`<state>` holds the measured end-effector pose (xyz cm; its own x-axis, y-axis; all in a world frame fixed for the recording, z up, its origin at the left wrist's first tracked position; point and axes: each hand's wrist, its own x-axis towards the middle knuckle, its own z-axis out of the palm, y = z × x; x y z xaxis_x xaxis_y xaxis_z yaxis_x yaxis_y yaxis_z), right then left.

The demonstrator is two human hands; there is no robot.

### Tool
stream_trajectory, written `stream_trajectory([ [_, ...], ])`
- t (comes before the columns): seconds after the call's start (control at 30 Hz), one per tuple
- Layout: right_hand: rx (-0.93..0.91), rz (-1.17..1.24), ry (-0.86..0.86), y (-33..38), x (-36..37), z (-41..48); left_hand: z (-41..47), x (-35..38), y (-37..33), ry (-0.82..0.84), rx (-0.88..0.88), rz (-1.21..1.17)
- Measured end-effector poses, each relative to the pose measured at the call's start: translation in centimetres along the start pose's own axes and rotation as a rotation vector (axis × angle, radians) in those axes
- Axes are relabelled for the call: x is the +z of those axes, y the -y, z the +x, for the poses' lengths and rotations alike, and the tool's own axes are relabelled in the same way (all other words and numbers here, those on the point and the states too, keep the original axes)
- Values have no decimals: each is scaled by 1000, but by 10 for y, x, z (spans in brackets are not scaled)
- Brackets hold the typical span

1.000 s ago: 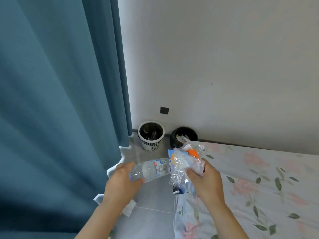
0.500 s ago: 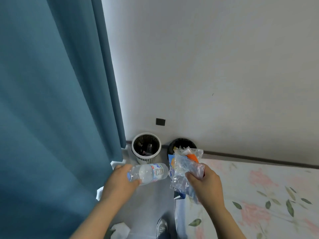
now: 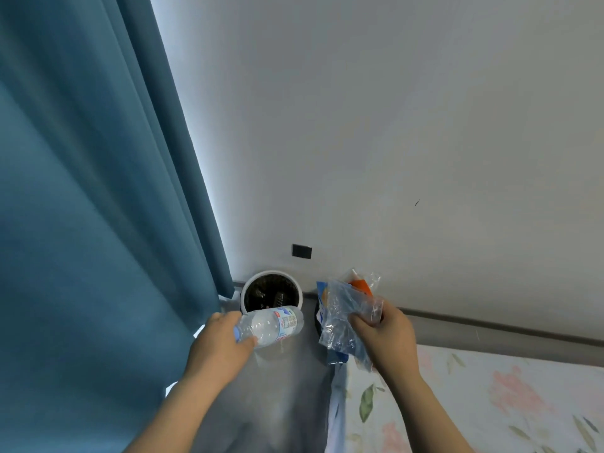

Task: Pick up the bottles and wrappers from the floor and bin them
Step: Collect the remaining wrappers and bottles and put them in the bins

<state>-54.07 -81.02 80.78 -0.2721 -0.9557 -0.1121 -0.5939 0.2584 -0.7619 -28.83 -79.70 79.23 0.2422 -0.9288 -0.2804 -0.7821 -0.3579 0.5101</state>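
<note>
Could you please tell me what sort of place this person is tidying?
Probably a bedroom: a floral bedsheet at lower right, a long teal curtain on the left, and a small white wastebasket near it.

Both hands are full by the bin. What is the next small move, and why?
Probably ease the left hand forward until the bottle hangs over the white bin, then let go: the bottle lies sideways, only its far end at the near rim. The right hand grips the wrappers.

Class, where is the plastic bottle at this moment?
Head view, lower centre: the bottle lies sideways in the left hand, just short of the white bin, left of the wrappers.
</note>
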Motion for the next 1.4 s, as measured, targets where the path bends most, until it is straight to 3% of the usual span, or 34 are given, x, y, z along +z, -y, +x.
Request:
stream_trajectory([
  [0.37, 80, -103, 38, 29, 56, 121, 155, -3, -4, 71, -7, -42],
  [0.67, 231, -160, 86, 35, 106, 201, 276, 18, 12, 212, 19, 188],
  [1.17, 407, -294, 203, -80, 195, 296, 379, 146, 39, 422, -92, 397],
  [1.4, 432, -282, 202, -141, 236, 326, 421, 220, 57, 410, -117, 367],
])
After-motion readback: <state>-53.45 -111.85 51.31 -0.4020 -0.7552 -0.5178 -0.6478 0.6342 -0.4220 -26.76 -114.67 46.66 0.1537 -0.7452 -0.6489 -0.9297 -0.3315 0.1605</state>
